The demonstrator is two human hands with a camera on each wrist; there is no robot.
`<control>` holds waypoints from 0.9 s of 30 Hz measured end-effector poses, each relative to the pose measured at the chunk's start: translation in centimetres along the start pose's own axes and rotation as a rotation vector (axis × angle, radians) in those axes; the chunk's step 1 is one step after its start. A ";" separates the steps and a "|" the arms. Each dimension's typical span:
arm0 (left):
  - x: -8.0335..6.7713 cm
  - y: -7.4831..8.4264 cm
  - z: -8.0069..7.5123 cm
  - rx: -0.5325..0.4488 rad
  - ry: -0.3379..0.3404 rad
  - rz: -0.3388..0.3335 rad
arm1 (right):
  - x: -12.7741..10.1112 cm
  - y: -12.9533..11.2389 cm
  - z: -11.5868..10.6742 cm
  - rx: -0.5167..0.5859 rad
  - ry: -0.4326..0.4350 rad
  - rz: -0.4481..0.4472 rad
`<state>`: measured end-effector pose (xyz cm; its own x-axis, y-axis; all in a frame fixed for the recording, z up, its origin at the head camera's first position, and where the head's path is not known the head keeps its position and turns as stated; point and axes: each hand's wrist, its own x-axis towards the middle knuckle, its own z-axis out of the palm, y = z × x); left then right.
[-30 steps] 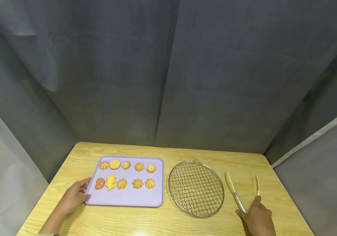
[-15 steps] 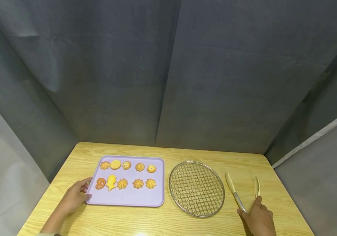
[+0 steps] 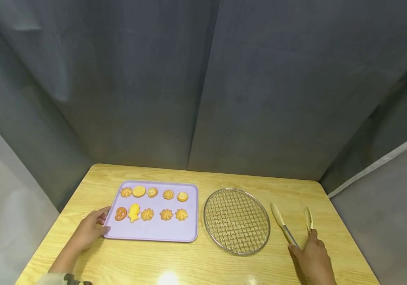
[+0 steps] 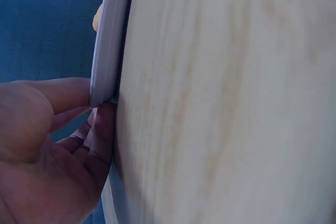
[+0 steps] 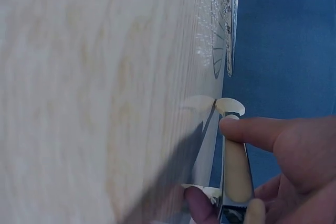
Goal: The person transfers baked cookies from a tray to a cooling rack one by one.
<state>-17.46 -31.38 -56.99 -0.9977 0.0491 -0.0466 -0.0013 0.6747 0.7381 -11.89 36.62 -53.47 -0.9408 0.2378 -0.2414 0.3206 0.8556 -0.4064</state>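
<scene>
My left hand (image 3: 88,228) grips the left edge of a lilac rectangular tray (image 3: 146,232); in the left wrist view the thumb and fingers are at the tray's rim. Two rows of cookies lie on the tray, including a pretzel-shaped one (image 3: 120,213), a yellow fish-shaped one (image 3: 134,213) and a round biscuit (image 3: 139,191). On the right, my right hand (image 3: 314,255) holds metal tongs (image 3: 290,236) with cream-coloured tips. The tongs' arms are spread wide, with nothing between them. In the right wrist view the thumb presses along one arm (image 5: 236,174).
A round wire rack (image 3: 237,221) lies on the wooden table (image 3: 203,263) between the tray and the tongs. Grey curtains (image 3: 146,87) hang behind the table and on both sides.
The head view has tilted slightly, so the table and everything on it appear higher. The left hand keeps its grip on the tray, and the right hand still holds the spread tongs.
</scene>
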 end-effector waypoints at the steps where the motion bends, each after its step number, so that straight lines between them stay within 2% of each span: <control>1: 0.0 0.1 0.0 0.001 0.001 0.000 | 0.0 0.0 -0.1 0.009 -0.007 0.007; 6: 0.1 0.3 -0.1 0.005 0.004 -0.001 | -0.2 -0.2 -0.5 0.051 -0.023 0.029; 22: 0.0 0.2 0.0 0.001 0.002 -0.011 | -0.4 0.3 -0.9 0.097 -0.023 0.013; 27: 0.0 0.1 0.0 0.007 0.004 -0.014 | -0.4 0.5 -1.1 0.107 -0.004 -0.021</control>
<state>-17.46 -31.33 -56.86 -0.9979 0.0366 -0.0540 -0.0147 0.6805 0.7326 -11.51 37.48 -52.61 -0.9471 0.2184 -0.2352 0.3110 0.8062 -0.5034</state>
